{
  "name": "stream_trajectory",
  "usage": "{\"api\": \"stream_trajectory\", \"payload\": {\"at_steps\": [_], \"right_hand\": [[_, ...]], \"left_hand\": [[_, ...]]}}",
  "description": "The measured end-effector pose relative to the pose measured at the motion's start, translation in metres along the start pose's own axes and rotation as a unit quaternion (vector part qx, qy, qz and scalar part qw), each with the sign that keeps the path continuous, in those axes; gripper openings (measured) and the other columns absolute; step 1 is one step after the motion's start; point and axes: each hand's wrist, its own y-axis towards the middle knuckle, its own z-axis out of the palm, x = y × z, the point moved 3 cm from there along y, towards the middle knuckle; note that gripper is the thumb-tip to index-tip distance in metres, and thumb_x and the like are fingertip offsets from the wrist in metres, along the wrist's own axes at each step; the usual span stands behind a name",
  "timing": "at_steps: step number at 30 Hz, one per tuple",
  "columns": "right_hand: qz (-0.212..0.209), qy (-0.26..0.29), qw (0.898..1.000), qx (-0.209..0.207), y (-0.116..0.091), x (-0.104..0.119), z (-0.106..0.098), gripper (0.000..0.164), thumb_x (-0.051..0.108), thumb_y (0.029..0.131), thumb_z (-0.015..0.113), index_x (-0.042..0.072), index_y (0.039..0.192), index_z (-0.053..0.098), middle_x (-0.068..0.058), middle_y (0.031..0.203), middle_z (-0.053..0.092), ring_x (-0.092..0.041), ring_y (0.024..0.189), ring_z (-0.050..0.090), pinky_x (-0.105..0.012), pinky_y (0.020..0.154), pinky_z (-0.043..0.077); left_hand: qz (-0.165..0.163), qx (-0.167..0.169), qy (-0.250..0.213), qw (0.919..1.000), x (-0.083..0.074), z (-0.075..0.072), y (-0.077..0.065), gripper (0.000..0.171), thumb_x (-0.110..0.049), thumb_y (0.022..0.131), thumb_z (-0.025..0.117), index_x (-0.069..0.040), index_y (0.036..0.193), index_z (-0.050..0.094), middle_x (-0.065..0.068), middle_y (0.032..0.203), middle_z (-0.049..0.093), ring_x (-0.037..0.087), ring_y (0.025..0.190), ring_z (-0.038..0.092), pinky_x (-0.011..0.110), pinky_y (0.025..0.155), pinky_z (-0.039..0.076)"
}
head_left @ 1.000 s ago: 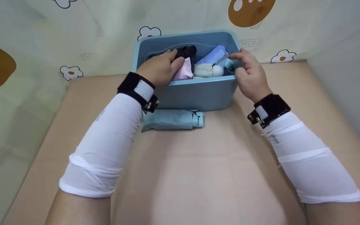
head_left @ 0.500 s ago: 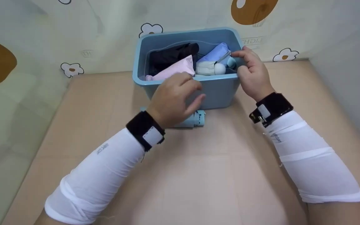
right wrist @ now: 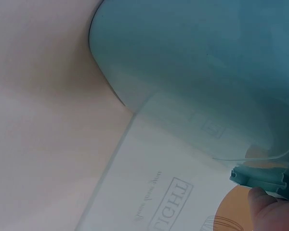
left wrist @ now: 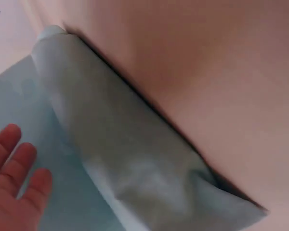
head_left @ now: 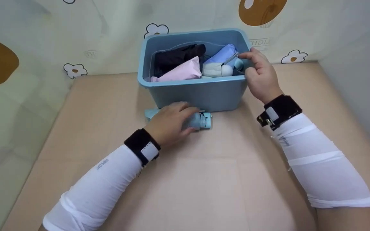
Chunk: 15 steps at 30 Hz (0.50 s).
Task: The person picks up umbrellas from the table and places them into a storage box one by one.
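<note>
A folded light-blue umbrella (head_left: 201, 121) lies on the table along the front of a blue plastic bin (head_left: 198, 96). My left hand (head_left: 170, 123) is over its middle, fingers on the far side and thumb at the near side. In the left wrist view, the loosely bent fingers (left wrist: 14, 163) stand apart from the umbrella's grey-blue cloth (left wrist: 125, 144). My right hand (head_left: 262, 75) grips the bin's right rim, index finger over the edge; the right wrist view shows one fingertip (right wrist: 267, 204) against that rim.
Inside the bin lie a black rolled bundle (head_left: 178, 56), a pink wrapped bundle (head_left: 183, 70), a blue bundle (head_left: 221, 55) and a pale one with a round white end (head_left: 226, 70). Patterned cloth walls (head_left: 114, 38) stand behind and beside the table (head_left: 204, 179).
My left hand has left the pink bundle in the bin, drawn back over the front rim and come down to the umbrella on the table. The right hand keeps its place on the rim.
</note>
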Motion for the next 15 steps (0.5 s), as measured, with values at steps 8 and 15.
{"api": "stream_trajectory", "payload": {"at_steps": [8, 15], "right_hand": [[0.001, -0.004, 1.0, -0.001, -0.001, 0.002, 0.0, 0.049, 0.001, 0.096, 0.036, 0.006, 0.135, 0.066, -0.004, 0.17, 0.038, -0.017, 0.162, 0.023, -0.039, 0.132, 0.019], [-0.003, -0.004, 1.0, -0.004, -0.001, 0.0, 0.0, 0.049, 0.001, 0.095, 0.036, 0.004, 0.134, 0.066, -0.005, 0.169, 0.039, -0.017, 0.162, 0.024, -0.04, 0.132, 0.018]], "left_hand": [[-0.073, 0.057, 0.017, 0.9955, 0.017, 0.011, -0.005, 0.066, -0.041, 0.1, 0.071, -0.02, 0.158, 0.047, 0.009, 0.153, 0.053, 0.033, 0.144, 0.048, 0.057, 0.12, 0.039], [-0.074, 0.034, 0.061, 0.9948, 0.019, 0.015, -0.005, 0.062, -0.035, 0.1, 0.07, -0.015, 0.156, 0.051, 0.013, 0.147, 0.057, 0.035, 0.136, 0.05, 0.057, 0.11, 0.047]]}}
